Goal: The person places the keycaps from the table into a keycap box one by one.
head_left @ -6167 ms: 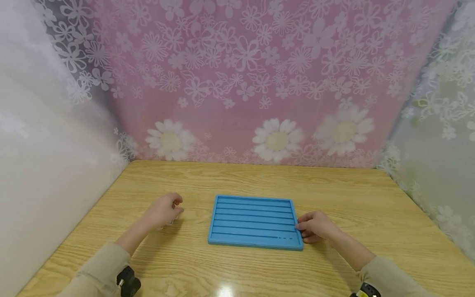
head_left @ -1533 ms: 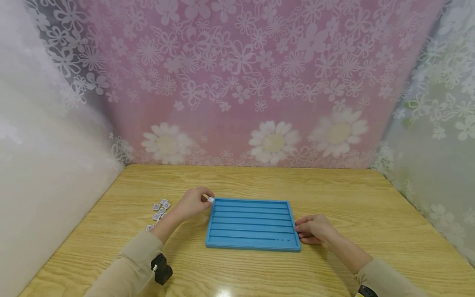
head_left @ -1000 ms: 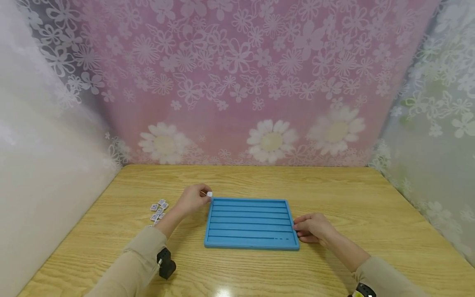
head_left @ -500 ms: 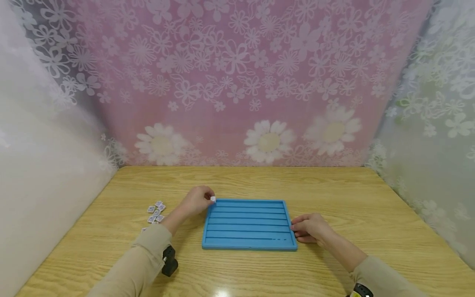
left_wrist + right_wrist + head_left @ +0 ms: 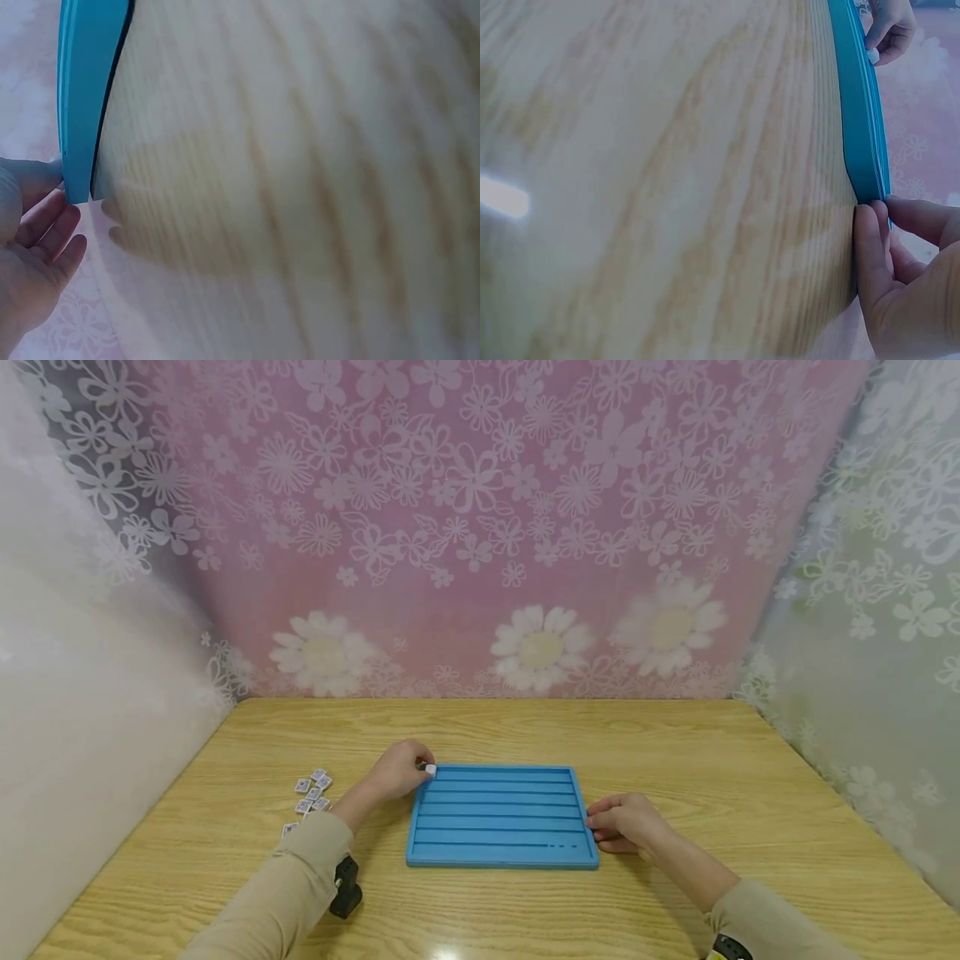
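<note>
A shallow blue tray (image 5: 498, 807) with raised ridges across it lies on the table. My left hand (image 5: 397, 768) is at the tray's far left corner and pinches a small white tile (image 5: 431, 770) between thumb and fingers. That same tile (image 5: 873, 56) shows at the top of the right wrist view; in the left wrist view it cannot be made out beside the left hand (image 5: 37, 240). At the tray's right edge, my right hand (image 5: 626, 822) grips the rim, thumb (image 5: 919, 217) on top and fingers against the side. Several white marked tiles (image 5: 314, 794) lie loose on the left.
The wooden table (image 5: 637, 743) reaches back to a pink flowered curtain (image 5: 480, 527). Pale flowered panels stand at both sides. The left sleeve (image 5: 300, 860) covers part of the table near the loose tiles.
My left hand has gone from the tile pile to the tray's far left corner with one tile, rising slightly there and then lowering. My right hand stays on the tray's right edge.
</note>
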{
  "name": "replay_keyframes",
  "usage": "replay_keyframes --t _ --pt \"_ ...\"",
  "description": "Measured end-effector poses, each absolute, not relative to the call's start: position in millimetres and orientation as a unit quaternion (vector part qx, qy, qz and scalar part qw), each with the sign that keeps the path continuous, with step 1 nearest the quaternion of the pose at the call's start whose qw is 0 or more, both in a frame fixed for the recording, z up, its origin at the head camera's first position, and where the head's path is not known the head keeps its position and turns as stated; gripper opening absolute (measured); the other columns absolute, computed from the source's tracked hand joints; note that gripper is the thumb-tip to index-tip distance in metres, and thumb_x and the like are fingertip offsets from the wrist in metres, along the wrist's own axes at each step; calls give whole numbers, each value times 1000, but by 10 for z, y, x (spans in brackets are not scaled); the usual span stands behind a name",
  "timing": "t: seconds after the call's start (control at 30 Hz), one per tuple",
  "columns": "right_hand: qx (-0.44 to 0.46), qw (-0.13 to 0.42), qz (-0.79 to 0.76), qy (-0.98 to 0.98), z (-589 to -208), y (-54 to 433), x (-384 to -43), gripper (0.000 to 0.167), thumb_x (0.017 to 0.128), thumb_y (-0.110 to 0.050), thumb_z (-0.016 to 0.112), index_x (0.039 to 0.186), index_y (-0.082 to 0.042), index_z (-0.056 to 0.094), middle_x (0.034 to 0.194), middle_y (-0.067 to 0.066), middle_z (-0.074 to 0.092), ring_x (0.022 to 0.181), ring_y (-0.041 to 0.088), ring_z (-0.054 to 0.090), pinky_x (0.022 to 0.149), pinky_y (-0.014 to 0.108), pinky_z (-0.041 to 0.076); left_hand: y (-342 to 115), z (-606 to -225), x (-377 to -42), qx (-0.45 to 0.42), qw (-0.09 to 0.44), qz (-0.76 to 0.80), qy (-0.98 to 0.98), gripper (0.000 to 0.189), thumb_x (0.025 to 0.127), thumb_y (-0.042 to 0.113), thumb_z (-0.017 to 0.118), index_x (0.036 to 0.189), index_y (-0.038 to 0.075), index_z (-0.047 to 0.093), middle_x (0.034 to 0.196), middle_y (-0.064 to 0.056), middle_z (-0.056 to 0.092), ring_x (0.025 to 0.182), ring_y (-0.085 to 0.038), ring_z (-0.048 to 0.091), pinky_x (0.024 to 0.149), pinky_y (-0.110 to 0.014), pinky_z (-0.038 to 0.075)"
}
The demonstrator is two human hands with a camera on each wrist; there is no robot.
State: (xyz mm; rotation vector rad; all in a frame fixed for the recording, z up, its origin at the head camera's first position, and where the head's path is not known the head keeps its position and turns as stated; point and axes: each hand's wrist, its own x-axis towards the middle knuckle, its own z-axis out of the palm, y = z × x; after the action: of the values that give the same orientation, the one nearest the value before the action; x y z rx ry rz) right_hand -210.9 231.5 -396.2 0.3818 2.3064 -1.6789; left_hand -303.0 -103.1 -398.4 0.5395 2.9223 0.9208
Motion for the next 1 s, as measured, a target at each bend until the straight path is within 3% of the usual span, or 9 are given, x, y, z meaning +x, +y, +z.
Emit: replay_keyframes --t 0.37,1.0 --pt "136 129 -576 796 -3964 2309 -2103 31 84 0 63 111 11 57 70 7 61 60 14 59 57 28 53 -1026 -4001 -3034 154 29 304 940 6 88 9 63 92 4 64 89 -6 56 74 -18 51 60 -29 45" --pt "135 128 -572 799 -3965 2308 -2106 30 85 -1 63 112 11 56 72 8 60 61 14 58 58 28 53 -1043 -4025 -3058 147 29 311 939 12 86 10 66 95 3 64 87 -5 56 77 -19 50 66 -31 46"
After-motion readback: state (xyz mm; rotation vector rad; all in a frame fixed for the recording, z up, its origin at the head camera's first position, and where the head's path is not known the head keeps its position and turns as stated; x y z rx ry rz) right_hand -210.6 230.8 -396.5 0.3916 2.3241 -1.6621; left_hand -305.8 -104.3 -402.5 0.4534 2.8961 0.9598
